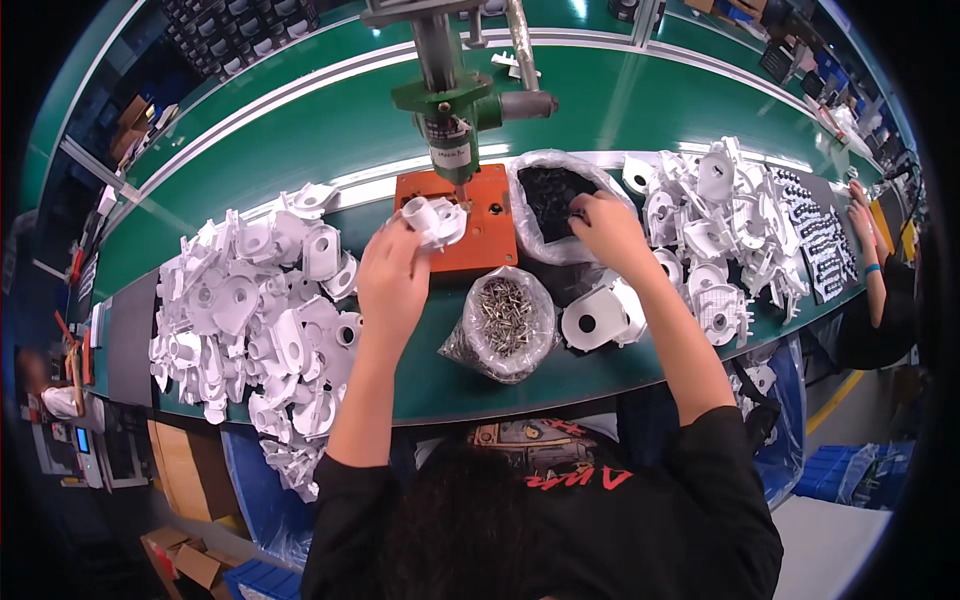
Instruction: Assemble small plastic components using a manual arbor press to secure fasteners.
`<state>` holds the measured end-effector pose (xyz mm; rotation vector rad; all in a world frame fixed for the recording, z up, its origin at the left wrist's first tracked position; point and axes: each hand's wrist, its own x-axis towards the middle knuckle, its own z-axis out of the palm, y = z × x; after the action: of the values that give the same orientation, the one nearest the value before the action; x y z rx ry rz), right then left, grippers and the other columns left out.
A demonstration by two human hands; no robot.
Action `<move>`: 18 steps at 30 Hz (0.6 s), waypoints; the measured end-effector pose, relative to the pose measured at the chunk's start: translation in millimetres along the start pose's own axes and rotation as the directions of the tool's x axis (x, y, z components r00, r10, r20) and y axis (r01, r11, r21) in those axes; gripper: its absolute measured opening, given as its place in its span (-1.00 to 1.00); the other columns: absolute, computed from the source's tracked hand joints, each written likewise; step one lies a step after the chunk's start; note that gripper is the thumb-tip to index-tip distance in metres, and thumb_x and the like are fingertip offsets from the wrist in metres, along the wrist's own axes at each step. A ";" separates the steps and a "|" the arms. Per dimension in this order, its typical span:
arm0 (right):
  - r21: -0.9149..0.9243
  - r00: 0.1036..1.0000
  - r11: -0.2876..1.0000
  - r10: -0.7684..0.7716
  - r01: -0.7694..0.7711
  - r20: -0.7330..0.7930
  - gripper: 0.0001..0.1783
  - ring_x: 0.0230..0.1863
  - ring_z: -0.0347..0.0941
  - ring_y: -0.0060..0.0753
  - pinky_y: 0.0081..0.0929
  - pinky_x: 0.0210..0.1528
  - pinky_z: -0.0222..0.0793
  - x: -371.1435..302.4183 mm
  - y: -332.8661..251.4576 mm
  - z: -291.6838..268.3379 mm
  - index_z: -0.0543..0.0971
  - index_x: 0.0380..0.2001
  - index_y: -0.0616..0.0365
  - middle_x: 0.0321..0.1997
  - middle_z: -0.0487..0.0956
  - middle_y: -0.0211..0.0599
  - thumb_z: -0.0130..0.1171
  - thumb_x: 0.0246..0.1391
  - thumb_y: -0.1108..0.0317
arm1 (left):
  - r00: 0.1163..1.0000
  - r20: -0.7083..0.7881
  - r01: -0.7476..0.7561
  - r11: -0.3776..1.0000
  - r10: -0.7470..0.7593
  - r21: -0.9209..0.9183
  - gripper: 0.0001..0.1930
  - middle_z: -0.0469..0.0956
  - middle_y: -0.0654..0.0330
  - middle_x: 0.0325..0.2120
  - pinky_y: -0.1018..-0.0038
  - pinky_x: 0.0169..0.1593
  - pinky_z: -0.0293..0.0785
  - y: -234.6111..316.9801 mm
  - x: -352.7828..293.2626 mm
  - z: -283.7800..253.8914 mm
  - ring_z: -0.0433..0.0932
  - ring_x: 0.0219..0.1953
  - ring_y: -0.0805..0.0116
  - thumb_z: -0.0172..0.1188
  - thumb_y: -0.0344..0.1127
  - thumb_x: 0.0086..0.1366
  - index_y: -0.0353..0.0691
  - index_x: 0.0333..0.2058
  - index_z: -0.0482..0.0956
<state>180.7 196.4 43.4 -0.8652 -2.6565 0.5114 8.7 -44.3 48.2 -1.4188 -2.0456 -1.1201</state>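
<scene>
My left hand (395, 262) is closed round the side of a white plastic part (436, 222) with a short round tube. That part is over the left side of an orange base plate (487, 240), just below the tip of a green machine head (448, 140). At the edge of a plastic-lined container of small black parts (552, 193), my right hand (608, 232) has its fingertips pinched together; what they hold, if anything, is too small to make out. A clear bag of metal screws (505, 318) stands in front of the plate.
Piles of white plastic parts lie at the left (240, 290) and the right (705, 225) of the green bench (450, 395). Two more white parts (595, 318) sit beside the screw bag. Rows of black pieces (815, 235) lie farther right, near another person's arm (872, 255).
</scene>
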 end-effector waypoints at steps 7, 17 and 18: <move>-0.215 0.997 0.976 0.040 -0.024 0.067 -0.80 -0.30 0.57 0.05 -0.10 -0.22 0.49 19.2 12.5 26.7 0.62 -0.46 0.19 -0.39 0.60 0.01 0.16 -0.14 0.31 | 0.991 0.125 -0.076 0.968 0.047 0.238 -0.79 0.51 0.04 -0.13 0.17 0.10 0.38 -26.7 10.2 36.9 0.44 0.05 0.01 0.11 -0.53 0.07 -0.27 -0.26 0.44; -0.268 0.988 0.957 0.135 -0.111 0.070 -0.75 -0.29 0.57 0.02 -0.16 -0.21 0.50 18.8 5.2 10.7 0.62 -0.44 0.16 -0.36 0.62 -0.07 0.17 -0.17 0.22 | 0.983 0.184 -0.016 0.999 0.021 -0.028 -0.77 0.47 -0.07 -0.05 0.12 0.20 0.26 -28.5 14.2 36.0 0.36 0.11 -0.12 0.18 -0.38 0.13 -0.31 -0.24 0.44; -0.272 0.989 0.956 0.132 -0.108 0.071 -0.75 -0.29 0.57 0.02 -0.16 -0.21 0.50 19.4 6.1 9.6 0.62 -0.44 0.16 -0.36 0.62 -0.07 0.17 -0.17 0.22 | 0.983 0.181 -0.027 0.999 0.031 -0.025 -0.77 0.47 -0.07 -0.06 0.11 0.20 0.25 -28.9 15.0 36.9 0.36 0.10 -0.11 0.18 -0.37 0.14 -0.31 -0.24 0.44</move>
<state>165.1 210.6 35.5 -1.1113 -2.8095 0.2232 -19.6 -10.8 25.9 -1.6101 -2.1331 -1.0380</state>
